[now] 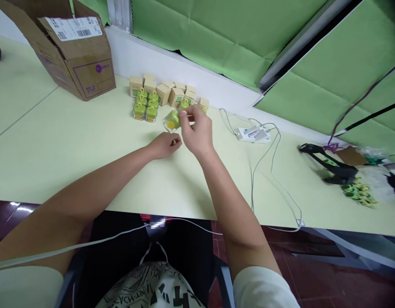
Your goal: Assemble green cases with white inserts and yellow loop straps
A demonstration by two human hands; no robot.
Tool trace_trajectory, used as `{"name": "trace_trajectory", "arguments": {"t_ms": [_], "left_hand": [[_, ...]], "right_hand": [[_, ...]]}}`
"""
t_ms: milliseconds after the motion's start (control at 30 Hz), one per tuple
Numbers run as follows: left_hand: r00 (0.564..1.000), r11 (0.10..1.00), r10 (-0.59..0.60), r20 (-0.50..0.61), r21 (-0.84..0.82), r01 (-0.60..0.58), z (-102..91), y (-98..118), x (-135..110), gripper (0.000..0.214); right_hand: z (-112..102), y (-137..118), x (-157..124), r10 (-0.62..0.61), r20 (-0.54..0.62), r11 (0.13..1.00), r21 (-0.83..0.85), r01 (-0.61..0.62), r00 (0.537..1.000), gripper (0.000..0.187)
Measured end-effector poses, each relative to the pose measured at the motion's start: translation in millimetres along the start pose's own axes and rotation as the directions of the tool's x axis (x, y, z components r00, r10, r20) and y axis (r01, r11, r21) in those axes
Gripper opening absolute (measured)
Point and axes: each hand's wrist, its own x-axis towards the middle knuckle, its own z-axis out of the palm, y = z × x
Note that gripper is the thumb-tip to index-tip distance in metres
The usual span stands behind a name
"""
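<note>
My right hand [199,128] pinches a small clear jar with a green lid [172,122] near its lid, and the jar is tilted, its yellow round mark showing. My left hand [165,144] is curled closed just below that jar, low over the table; whatever its fingers may hold is hidden. Left of the tilted jar stand several matching green-lidded jars [140,111] in two columns, with pale loops on their lids. Another green-lidded jar [184,104] is partly covered behind my right hand.
Several small beige boxes [163,93] line the wall behind the jars. An open cardboard carton [91,77] stands at the back left. To the right lie a white power strip [253,134] with cables, a black frame-like object [335,167] and green-yellow pieces [359,192].
</note>
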Motion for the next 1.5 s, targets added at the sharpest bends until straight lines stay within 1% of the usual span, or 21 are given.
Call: {"name": "trace_trajectory", "arguments": {"t_ms": [67,133,167,200,233,300,367,433,567,667,767,833,900,967,1033,1100,1167,1200,1300,1400,1500], "left_hand": [[0.995,0.994,-0.096,-0.032,-0.052,0.094,-4.9,3,0,0.011],[0.975,0.959,-0.207,-0.078,-0.210,0.187,-8.2,3,1,0.023],[0.967,0.933,-0.236,-0.099,-0.300,0.197,-9.1,3,1,0.031],[0.968,0.917,-0.227,-0.110,-0.359,0.174,-9.4,4,1,0.039],[0.976,0.918,-0.183,-0.113,-0.376,0.129,-9.2,4,1,0.048],[0.994,0.960,-0.046,-0.099,-0.278,0.016,-7.4,5,-1,0.064],[0.995,0.996,0.050,-0.085,-0.076,-0.056,-4.8,8,-3,0.070],[0.995,0.998,0.049,-0.083,0.052,-0.045,-2.4,11,-5,0.067],[0.997,0.988,-0.008,-0.081,0.151,0.021,-1.9,16,-6,0.053],[0.995,0.977,-0.043,-0.086,0.203,0.060,-4.9,14,-6,0.048],[0.993,0.967,-0.056,-0.101,0.241,0.080,-7.7,7,-5,0.049],[0.991,0.956,-0.046,-0.124,0.283,0.080,-8.5,0,-3,0.048],[0.988,0.944,-0.028,-0.152,0.320,0.076,-8.8,-6,-1,0.049],[0.983,0.943,0.007,-0.181,0.329,0.054,-9.5,-10,0,0.056],[0.974,0.948,0.084,-0.213,0.319,-0.012,-11.2,-8,-1,0.067],[0.950,0.944,0.199,-0.240,0.307,-0.120,-13.5,-2,-3,0.070],[0.920,0.928,0.298,-0.252,0.302,-0.218,-14.9,6,-6,0.061],[0.912,0.921,0.324,-0.252,0.303,-0.244,-15.0,10,-8,0.055],[0.909,0.916,0.336,-0.248,0.309,-0.254,-13.2,17,-9,0.048],[0.915,0.937,0.301,-0.269,0.259,-0.232,-10.5,15,-8,0.053],[0.917,0.963,0.249,-0.312,0.178,-0.201,-9.0,13,-8,0.058]], "right_hand": [[-7,25,-12,0.058,-0.089,0.997,0.049,-0.053,0.994,0.048],[-1,48,-24,0.140,-0.169,0.987,0.101,-0.124,0.976,0.054],[4,56,-30,0.178,-0.199,0.980,0.122,-0.155,0.964,0.056],[11,63,-34,0.202,-0.209,0.975,0.132,-0.177,0.957,0.057],[17,67,-39,0.211,-0.198,0.974,0.131,-0.187,0.957,0.057],[28,69,-45,0.203,-0.160,0.975,0.124,-0.184,0.966,0.054],[33,67,-48,0.198,-0.133,0.974,0.136,-0.180,0.971,0.050],[35,65,-50,0.211,-0.124,0.968,0.167,-0.189,0.970,0.047],[34,70,-51,0.303,-0.136,0.929,0.265,-0.260,0.943,0.046],[35,76,-48,0.417,-0.154,0.850,0.414,-0.325,0.896,0.044],[32,78,-43,0.555,-0.135,0.713,0.584,-0.387,0.820,0.031],[29,76,-40,0.648,-0.091,0.604,0.667,-0.437,0.757,0.021],[25,74,-37,0.715,-0.035,0.501,0.723,-0.476,0.699,0.017],[23,71,-37,0.740,0.013,0.431,0.758,-0.490,0.672,0.018],[23,68,-37,0.737,0.047,0.397,0.777,-0.489,0.674,0.018],[24,65,-38,0.713,0.071,0.391,0.786,-0.479,0.698,0.016],[25,62,-40,0.675,0.088,0.393,0.797,-0.458,0.733,0.014],[26,60,-41,0.653,0.094,0.394,0.805,-0.444,0.751,0.013],[27,56,-44,0.600,0.118,0.381,0.827,-0.413,0.791,0.011],[26,55,-45,0.580,0.143,0.358,0.839,-0.409,0.802,0.011],[24,57,-44,0.576,0.144,0.363,0.837,-0.410,0.805,0.013]]}}
